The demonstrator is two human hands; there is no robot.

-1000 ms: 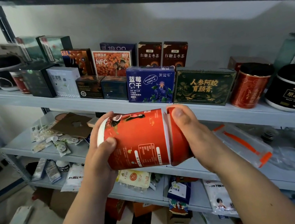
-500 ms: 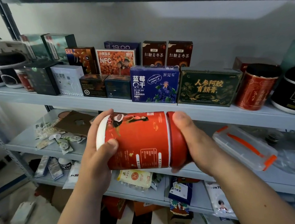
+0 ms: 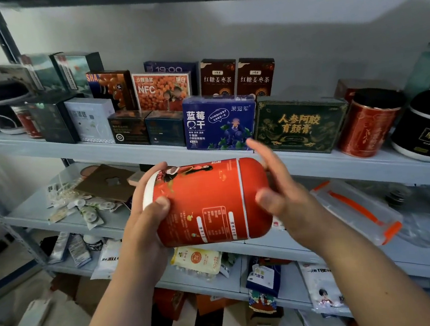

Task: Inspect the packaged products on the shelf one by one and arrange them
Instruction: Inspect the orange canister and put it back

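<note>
While it lies sideways in both hands, the red canister is off the shelf, just in front of the upper shelf edge. The left hand grips the white-rimmed base end, thumb on the label. The right hand is at the lid end, fingers spread and blurred; firm grip or light touch, cannot tell.

Behind and lower: loose sachets strewn on the middle shelf.

Farther back: boxes in two rows on the upper shelf, blue box and green box in front, red tin to their right.

Judgement: inspection of this one item is under way. Placement is not yet done, and most of the stock looks left to check.
</note>
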